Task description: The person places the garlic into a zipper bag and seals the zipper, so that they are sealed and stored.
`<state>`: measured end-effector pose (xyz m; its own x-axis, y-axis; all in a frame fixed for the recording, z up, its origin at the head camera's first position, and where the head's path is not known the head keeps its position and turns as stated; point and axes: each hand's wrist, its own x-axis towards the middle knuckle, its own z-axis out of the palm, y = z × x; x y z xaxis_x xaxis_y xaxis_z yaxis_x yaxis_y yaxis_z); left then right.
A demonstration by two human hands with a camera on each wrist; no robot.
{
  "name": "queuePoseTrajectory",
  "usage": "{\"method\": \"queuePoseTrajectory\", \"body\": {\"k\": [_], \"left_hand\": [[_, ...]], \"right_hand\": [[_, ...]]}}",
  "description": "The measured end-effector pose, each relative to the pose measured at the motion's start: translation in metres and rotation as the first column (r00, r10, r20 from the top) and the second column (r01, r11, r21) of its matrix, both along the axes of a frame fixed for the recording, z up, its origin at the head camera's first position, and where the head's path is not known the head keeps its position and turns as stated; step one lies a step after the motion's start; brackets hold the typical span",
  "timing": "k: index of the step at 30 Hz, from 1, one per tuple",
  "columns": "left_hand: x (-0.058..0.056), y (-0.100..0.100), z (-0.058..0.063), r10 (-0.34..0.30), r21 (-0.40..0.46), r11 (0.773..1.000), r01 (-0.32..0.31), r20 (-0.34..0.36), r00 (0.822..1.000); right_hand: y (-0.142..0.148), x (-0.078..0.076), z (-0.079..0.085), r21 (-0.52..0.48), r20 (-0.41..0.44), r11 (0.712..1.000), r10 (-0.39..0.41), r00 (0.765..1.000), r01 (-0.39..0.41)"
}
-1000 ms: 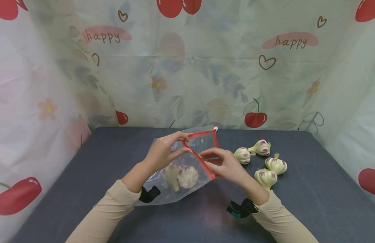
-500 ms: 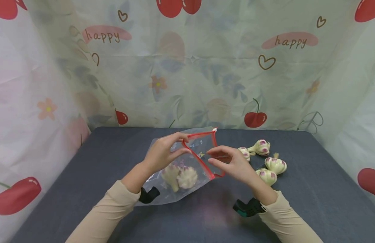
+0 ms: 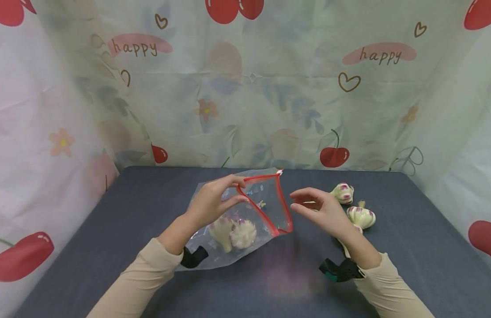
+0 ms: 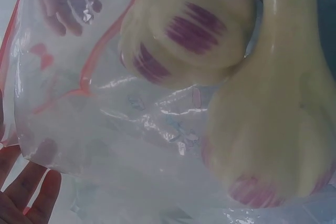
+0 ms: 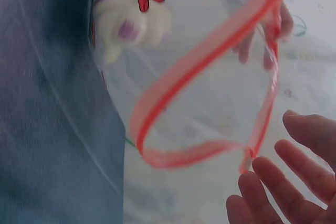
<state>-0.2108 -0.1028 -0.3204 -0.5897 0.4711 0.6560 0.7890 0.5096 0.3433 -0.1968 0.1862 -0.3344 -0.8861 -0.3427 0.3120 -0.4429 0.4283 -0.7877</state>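
A clear zip bag [image 3: 241, 258] with a red-edged mouth lies tilted on the table, two garlic bulbs inside. One bulb [image 3: 244, 234] shows its round side; the other bulb [image 4: 273, 108] has its thick stem visible in the left wrist view. My left hand [image 3: 213, 198] pinches the near rim of the bag between thumb and fingers, holding the mouth wide. Just right of that mouth, my right hand [image 3: 321, 210] hovers with bent, relaxed fingers and nothing between them. In the right wrist view its fingers [image 5: 283, 182] are spread beside the red rim [image 5: 184, 72].
Loose garlic bulbs are on the table to the right. A far bulb [image 3: 344, 193] and a nearer bulb [image 3: 361, 217] show, while others are mostly behind the right hand and forearm. A patterned curtain [image 3: 253, 110] stands behind the dark table [image 3: 158, 190].
My right hand has drawn away from the bag's mouth to the right, toward the loose bulbs. The mouth's far side spreads wider. My left hand keeps its hold.
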Motion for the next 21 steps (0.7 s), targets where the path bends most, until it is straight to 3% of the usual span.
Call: {"method": "queuePoseTrajectory", "body": {"k": [10, 21], "left_hand": [[-0.001, -0.001, -0.004, 0.002, -0.003, 1.000, -0.002, -0.002, 1.000], [0.000, -0.001, -0.005, 0.008, -0.001, 1.000, -0.008, 0.012, 1.000]], "right_hand": [[0.028, 0.000, 0.000, 0.107, 0.011, 0.993, -0.046, 0.999, 0.045], [0.053, -0.003, -0.005, 0.146, 0.047, 0.988, -0.051, 0.998, 0.044]]}}
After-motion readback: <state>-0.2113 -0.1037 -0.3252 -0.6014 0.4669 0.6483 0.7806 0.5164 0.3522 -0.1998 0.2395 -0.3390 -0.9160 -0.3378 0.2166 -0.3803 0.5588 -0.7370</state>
